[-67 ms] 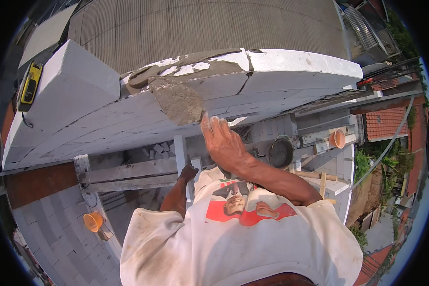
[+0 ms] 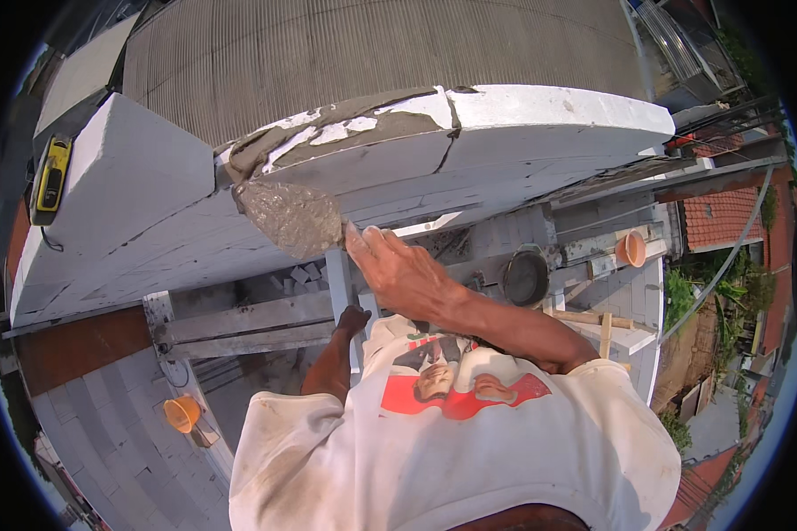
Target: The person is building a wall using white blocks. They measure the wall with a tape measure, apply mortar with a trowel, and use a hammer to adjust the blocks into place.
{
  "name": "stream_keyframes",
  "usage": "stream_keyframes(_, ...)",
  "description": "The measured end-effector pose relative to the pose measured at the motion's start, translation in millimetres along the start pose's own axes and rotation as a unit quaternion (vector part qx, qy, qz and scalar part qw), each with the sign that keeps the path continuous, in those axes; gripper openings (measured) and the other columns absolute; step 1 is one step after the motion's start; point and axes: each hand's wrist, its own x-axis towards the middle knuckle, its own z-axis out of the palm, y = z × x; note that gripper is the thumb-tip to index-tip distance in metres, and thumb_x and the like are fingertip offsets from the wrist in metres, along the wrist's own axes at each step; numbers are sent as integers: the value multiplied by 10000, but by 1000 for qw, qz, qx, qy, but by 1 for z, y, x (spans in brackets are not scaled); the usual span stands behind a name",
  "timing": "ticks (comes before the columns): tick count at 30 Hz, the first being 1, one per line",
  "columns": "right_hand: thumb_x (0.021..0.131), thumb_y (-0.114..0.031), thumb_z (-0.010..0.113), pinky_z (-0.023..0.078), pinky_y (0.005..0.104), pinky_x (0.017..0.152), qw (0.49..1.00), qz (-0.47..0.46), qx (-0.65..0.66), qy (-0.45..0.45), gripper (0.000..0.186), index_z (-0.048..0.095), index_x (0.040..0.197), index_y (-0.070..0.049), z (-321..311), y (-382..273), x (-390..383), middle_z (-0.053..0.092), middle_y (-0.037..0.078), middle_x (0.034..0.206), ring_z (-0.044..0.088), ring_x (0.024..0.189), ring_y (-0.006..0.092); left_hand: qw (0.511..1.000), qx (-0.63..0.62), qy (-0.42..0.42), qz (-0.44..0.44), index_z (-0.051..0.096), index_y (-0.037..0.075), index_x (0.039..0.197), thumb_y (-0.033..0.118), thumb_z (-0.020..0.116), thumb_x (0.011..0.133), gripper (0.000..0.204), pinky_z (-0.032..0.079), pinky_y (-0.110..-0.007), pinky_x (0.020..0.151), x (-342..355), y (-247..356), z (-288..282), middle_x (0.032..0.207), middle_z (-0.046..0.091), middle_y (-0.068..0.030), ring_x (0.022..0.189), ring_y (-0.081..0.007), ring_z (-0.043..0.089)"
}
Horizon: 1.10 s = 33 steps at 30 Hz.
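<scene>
My right hand (image 2: pixel 405 274) is closed on the handle of a trowel (image 2: pixel 290 217), its blade coated in wet grey mortar. The blade hangs beside the wall's near face, just below the top edge. Grey mortar (image 2: pixel 359 121) lies in uneven patches along the top of the white block wall (image 2: pixel 567 111), with bare white showing between. A taller white block (image 2: pixel 155 164) stands on the wall at the left end of the mortar. Lower down, my left hand (image 2: pixel 354 319) is curled in at a pale upright post (image 2: pixel 337 281); what its fingers grip, if anything, is hidden.
A yellow and black tool like a tape measure (image 2: pixel 53 180) rests at the far left on the wall. Below are an orange bucket (image 2: pixel 181 413), another orange bucket (image 2: pixel 631 250) and a black bucket (image 2: pixel 525 279). A corrugated roof (image 2: pixel 381 49) lies beyond the wall.
My right hand and the trowel have moved left, and the blade has dropped from the wall's top edge to just below it. The left hand stays at the post.
</scene>
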Motion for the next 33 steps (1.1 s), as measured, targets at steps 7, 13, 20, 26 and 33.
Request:
stream_keyframes(7,799,-147,688,567,494,727,984,50,171,-12,442,599,1187,44,-1,75,-61,632,211,1019,672,890,411,983,-177,-35,31,725,-42,939,379,588,982,446,547,-498,837,18,22,-5,930,717,-302,981,-451,707)
stream_keyframes(13,929,-357,677,538,541,840,842,450,270,-124,414,655,1091,24,52,188,-236,721,265,971,697,927,470,911,136,-120,370,687,-36,1158,352,555,1051,424,552,-496,785,47,78,-23,954,720,-244,883,-410,720)
stream_keyframes(20,938,-355,655,561,502,894,644,747,149,-72,380,710,1087,-10,227,272,-526,733,228,1042,703,1017,433,857,334,-381,97,652,44,1312,487,665,963,564,575,-505,807,49,188,11,1147,712,-206,974,-410,710)
stream_keyframes(26,970,-250,584,585,474,926,524,831,151,-111,255,753,1104,-114,309,399,-637,757,114,1071,713,1117,318,822,460,-287,-175,286,-105,1546,736,798,746,1269,459,-516,1119,72,274,92,1453,501,-381,1362,-461,533)
stream_keyframes(33,1018,-187,485,620,483,798,487,871,62,-15,288,686,1121,-9,374,509,-692,741,236,1047,748,952,416,800,522,-219,-201,210,-116,1535,862,776,619,1454,480,-558,1088,92,222,121,1496,443,-306,1367,-482,510)
